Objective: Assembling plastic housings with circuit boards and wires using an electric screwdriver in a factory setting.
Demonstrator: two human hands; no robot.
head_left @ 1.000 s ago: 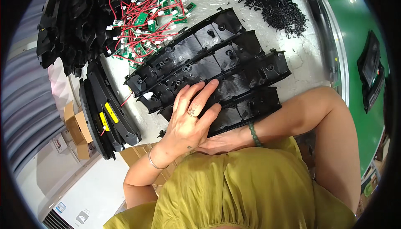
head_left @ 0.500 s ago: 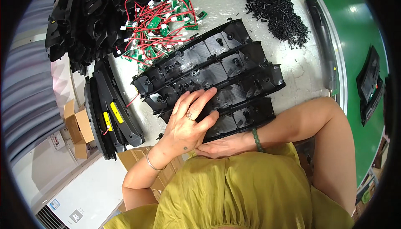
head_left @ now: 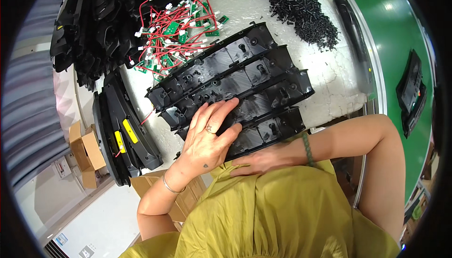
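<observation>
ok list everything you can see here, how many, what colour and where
black housings: four, black, table centre
circuit boards: uncounted pile, green with red wires, beyond housings
screws: uncounted heap, black, upper right
piled parts: uncounted, mostly black, upper left
yellow-marked parts: at least two, black, left
worktable: one, pale, beneath housings
cardboard box: one, brown, lower left
far part: count unclear, black, far right
left hand: one, bare, on housings
right hand: one, bare, near shirt
</observation>
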